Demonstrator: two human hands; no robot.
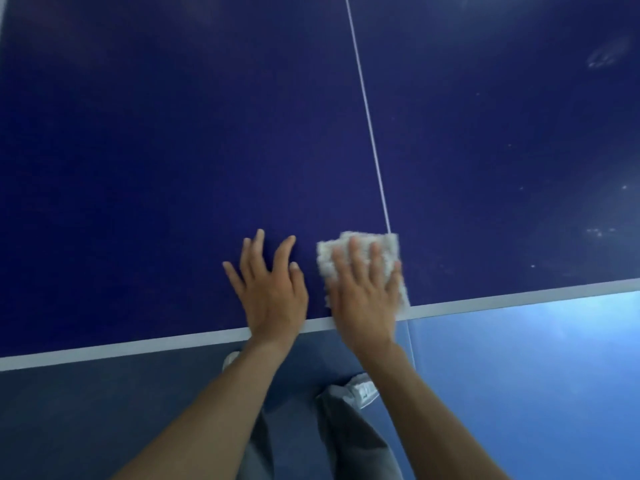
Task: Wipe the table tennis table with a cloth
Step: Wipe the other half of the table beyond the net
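**At the near edge of the tabletop: cloth pressed flat, wipe under way**

At the near edge, over the foot of the white centre line (367, 116), presses the white fluffy cloth (389, 247) onto the dark blue tabletop (173, 150) with the right grip (363, 292). Fingers straight and slightly apart, laid on top of the cloth, not curled round it. Rests the left grip (273, 292) just beside it, bare on the tabletop, fingers spread, holding nothing. Touches the white edge band (519, 296) with the cloth's near corner. Blur on the right grip, so likely mid-stroke; direction impossible to tell.

To do the step well, probably:
- Press with the whole palm to slide the cloth as one piece, without bunching or slipping out from under straight fingers.
- Work in long overlapping passes, away from the edge and back, then shift sideways.
- Cross the centre line to the right half, toward the pale specks (595, 230) and a smudge (606, 57) there; looks the least done.
- Use the left grip as a brace when leaning in for far reaches.
- Take strokes right over the edge band to push dust off to the floor (104, 410), not pile it along the band.

Risk: dropping the cloth off the edge on a pull-back.
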